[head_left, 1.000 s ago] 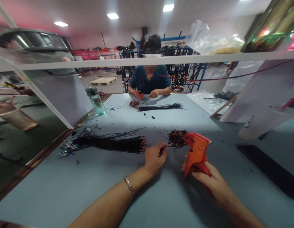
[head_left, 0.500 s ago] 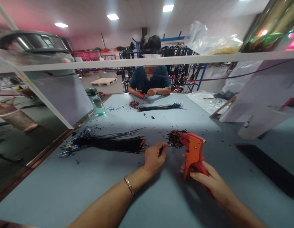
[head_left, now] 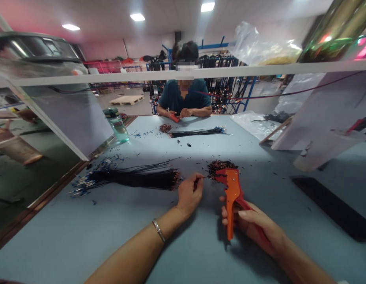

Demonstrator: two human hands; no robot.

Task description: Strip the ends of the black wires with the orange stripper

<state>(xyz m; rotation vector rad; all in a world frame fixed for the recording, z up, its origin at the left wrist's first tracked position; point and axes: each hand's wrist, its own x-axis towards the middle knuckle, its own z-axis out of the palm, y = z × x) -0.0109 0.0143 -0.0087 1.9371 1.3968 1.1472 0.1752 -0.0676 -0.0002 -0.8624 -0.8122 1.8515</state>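
My left hand is closed in a pinch on a thin black wire, whose end points right. My right hand is wrapped round an orange and red wire stripper, with its handles spread. The stripper's jaws face the wire end, close to it; whether they touch cannot be made out. Behind the jaws lies a heap of short black and copper offcuts. Left of my left hand, a bundle of black wires lies flat, with copper ends to the right and blue terminals to the left.
Across the table a co-worker holds a red tool, behind a second wire bundle. A water bottle stands at the left edge. At right are a black strip and a white cup. A shelf bar crosses above.
The wire stripper has moved left and slightly down, its jaws now nearer the wire end. Its handles look wider apart. My left hand stays nearly in place, still pinching.
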